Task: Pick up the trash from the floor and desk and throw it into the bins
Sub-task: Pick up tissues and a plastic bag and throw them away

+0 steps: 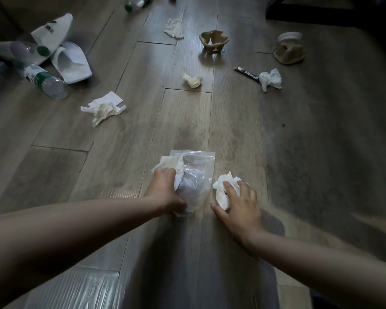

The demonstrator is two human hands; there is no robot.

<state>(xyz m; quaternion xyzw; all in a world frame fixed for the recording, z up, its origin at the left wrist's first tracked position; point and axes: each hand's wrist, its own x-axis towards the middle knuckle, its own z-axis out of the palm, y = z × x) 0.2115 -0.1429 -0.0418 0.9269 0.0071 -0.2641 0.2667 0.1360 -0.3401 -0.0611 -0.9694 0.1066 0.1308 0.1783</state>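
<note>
Trash (192,80) lies scattered across the wooden floor (232,134), most of it farther out than the hands.

Left hand (165,190): clenched around a clear plastic bag (198,172) together with a soiled tissue (172,162). Both are low over the boards in the near centre; contact with the floor cannot be confirmed.

Right hand (243,208): just beside the bag, fingers curled over a crumpled tissue (223,190), thumb down at the floor.

Far left: two white slippers (71,63), with plastic bottles (45,80) lying against or beside them.

Centre left: a flattened tissue (103,109).

Far centre: an open crushed brown cup (213,40).

Far right: a squashed cup with a white lid (289,51). Nearer than it, a tissue wad (271,80) touches a black sachet (246,74).
</note>
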